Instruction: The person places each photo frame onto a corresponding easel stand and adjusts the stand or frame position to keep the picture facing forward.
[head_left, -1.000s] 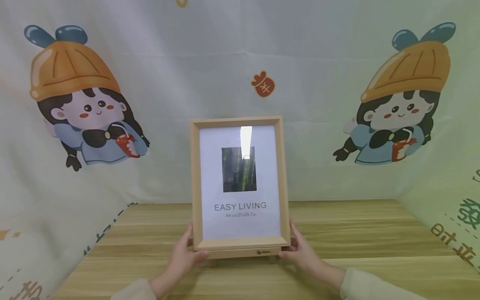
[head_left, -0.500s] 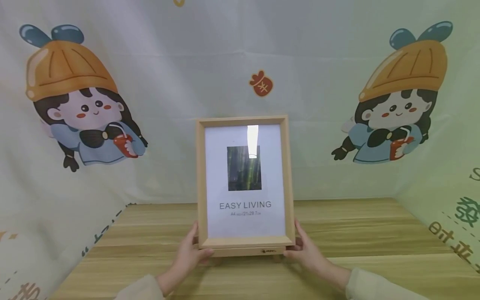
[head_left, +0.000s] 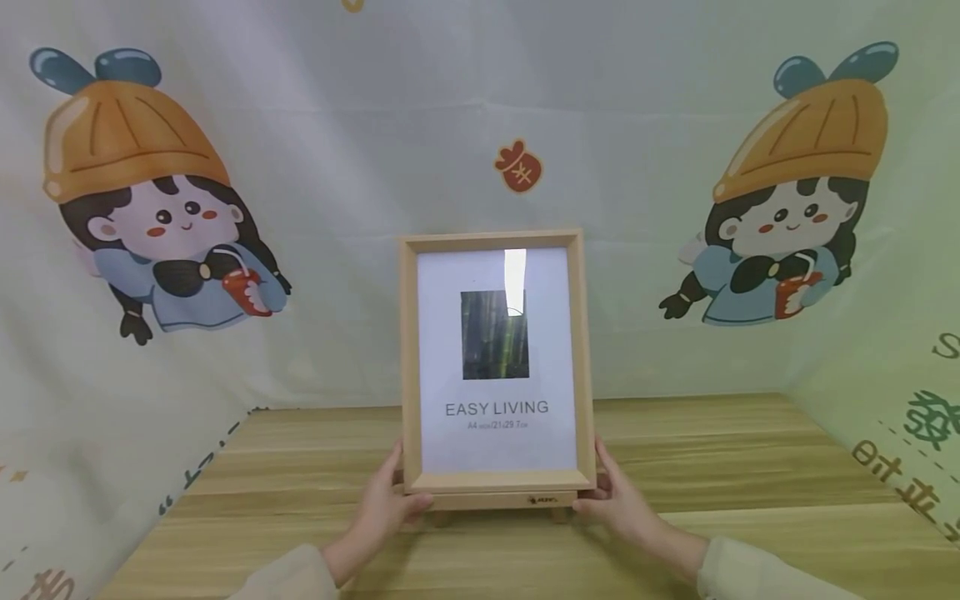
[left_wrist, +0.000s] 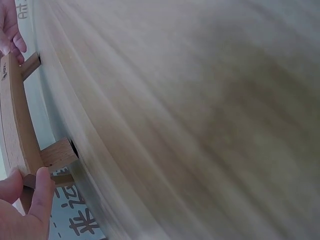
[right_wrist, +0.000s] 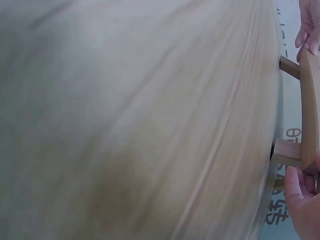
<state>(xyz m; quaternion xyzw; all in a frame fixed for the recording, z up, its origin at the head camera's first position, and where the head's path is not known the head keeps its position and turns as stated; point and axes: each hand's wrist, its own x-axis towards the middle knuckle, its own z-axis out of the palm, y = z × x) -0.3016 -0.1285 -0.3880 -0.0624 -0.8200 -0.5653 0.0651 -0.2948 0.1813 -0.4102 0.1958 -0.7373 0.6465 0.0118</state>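
A light wooden picture frame (head_left: 497,481) stands near the middle of the table in the head view, leaning slightly back. Behind its glazing, a white sheet reads "EASY LIVING" below a dark bamboo picture. Under the frame runs the ledge of a small wooden easel (head_left: 491,501), its short front legs (left_wrist: 59,154) meeting the tabletop. My left hand (head_left: 384,504) grips the ledge's left end, thumb in front. At the opposite end my right hand (head_left: 618,510) holds the ledge likewise. The frame hides most of the easel and some of my fingers.
Beneath everything lies a wood-grain table (head_left: 712,483). A pale cloth backdrop (head_left: 337,333) with printed cartoon figures and lettering rises behind it and along both sides. Bright light reflects off the frame's upper part.
Both hands, the easel and the frame have shifted a little to the right together. The backdrop slides slightly left in the view. My grip looks the same.
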